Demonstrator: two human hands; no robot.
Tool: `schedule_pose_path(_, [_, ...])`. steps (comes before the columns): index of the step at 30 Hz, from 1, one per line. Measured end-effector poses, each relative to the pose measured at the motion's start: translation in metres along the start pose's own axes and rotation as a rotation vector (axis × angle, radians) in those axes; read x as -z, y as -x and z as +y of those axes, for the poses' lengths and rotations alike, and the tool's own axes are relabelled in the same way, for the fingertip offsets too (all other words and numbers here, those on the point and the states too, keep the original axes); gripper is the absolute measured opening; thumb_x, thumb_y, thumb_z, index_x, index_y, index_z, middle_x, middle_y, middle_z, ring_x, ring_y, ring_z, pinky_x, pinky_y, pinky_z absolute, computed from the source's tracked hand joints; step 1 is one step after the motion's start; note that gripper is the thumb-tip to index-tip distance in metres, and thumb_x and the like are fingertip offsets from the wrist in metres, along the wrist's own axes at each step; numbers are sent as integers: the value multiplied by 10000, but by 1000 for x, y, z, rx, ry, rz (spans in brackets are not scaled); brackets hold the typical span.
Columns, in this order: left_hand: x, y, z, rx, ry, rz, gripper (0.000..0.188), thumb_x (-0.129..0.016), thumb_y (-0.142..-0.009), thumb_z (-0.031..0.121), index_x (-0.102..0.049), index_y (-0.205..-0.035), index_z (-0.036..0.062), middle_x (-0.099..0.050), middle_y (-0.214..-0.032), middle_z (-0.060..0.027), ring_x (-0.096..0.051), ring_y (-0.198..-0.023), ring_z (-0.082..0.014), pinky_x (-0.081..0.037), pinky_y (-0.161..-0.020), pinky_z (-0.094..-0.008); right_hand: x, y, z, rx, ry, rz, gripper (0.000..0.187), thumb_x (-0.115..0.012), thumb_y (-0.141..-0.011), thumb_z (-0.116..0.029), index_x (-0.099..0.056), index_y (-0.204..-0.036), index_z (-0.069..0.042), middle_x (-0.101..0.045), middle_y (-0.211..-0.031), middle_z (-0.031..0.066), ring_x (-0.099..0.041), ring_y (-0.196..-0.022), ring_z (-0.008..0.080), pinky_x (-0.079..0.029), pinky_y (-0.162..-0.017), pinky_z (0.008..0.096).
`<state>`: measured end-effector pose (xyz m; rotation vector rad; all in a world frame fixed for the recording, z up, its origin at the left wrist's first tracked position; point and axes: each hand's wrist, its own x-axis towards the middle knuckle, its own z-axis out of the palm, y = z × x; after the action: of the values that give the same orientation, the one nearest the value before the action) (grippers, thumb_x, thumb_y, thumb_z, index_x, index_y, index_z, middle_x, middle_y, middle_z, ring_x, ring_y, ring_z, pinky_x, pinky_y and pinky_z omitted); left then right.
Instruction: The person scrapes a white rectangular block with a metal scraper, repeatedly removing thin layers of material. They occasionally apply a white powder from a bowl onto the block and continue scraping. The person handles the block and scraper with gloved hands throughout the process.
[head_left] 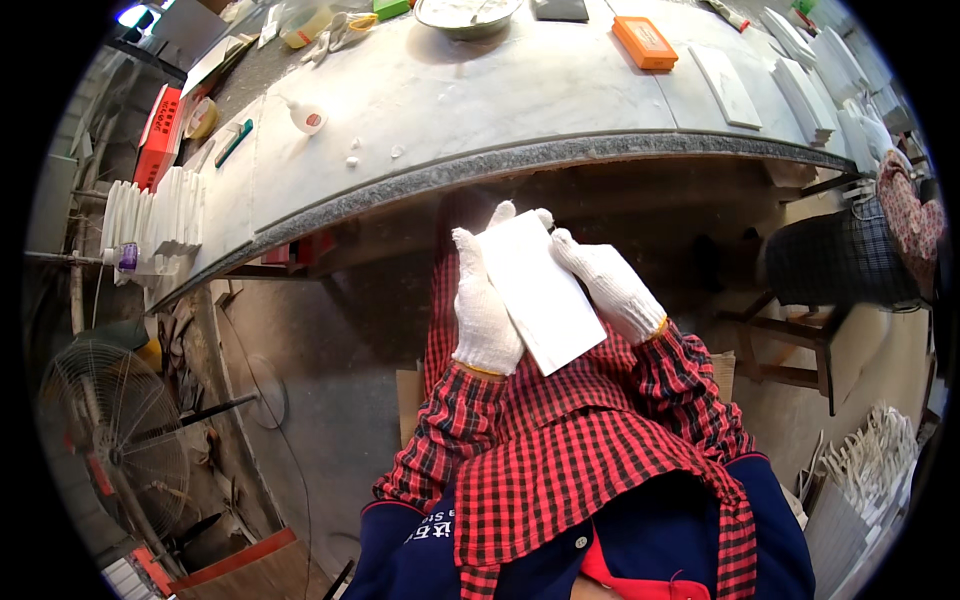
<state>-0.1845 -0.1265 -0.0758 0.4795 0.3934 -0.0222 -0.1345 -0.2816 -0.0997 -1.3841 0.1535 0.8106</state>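
A white rectangular stone tile (541,295) is held tilted above my lap, in front of the bench edge. My left hand (486,318), in a white knit glove, grips its left long side. On the opposite side my right hand (614,290), gloved the same way, holds the upper right part, with the thumb along the edge. The tile's upper face is plain and bright; its underside and the fingers beneath are hidden. Farther off, on the marble-topped bench (420,110), lie an orange box (645,42) and another white tile (725,88).
Tile stacks (803,100) stand at the bench's right, more tiles (165,215) at its left. A white squeeze bottle (307,117), a green-handled tool (234,142) and a metal bowl (466,14) rest on top. A fan (115,450) is lower left; a person (840,255) and wooden stool (800,365) are right.
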Motion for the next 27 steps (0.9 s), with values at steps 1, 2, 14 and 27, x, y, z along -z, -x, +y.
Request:
schedule_pose_path(1, [3, 0, -1, -2, 5, -9, 781, -322, -1102, 689, -381, -1603, 93, -623, -1417, -199, -653, -1264, -372, -564, -1050, -550, -4, 2, 0, 30, 19, 51, 616, -645, -1071, -524, -768, -1113, 77, -767, -1009, 97, -681, -892, 124, -562, -794, 315])
schedule_pose_path(2, [5, -1, -2, -4, 11, -18, 781, -327, -1099, 694, -388, -1597, 96, -623, -1416, -197, -656, -1257, -371, -566, -1046, -555, -4, 5, 3, 29, 26, 54, 608, -647, -1071, -521, -768, -1097, 74, -766, -999, 91, -676, -882, 116, -556, -784, 304])
schedule_pose_path(14, [10, -7, 20, -113, 119, -9, 857, -300, -1036, 809, -452, -1568, 155, -586, -1501, -190, -609, -1318, -367, -496, -1127, -588, 3, 79, 2, -39, 189, 6, 464, -706, -1043, -193, -611, -1431, 43, -747, -956, 89, -669, -824, 108, -554, -758, 269])
schedule_pose_path(27, [9, -19, 6, -129, -52, 139, 940, -223, -1030, 837, -351, -1680, 170, -549, -1535, -124, -568, -1306, -286, -471, -1140, -474, -38, 39, -1, 312, 589, 19, 1033, -882, -854, -428, -369, -1651, -17, -475, -1637, 243, -504, -1498, 331, -414, -1229, 418])
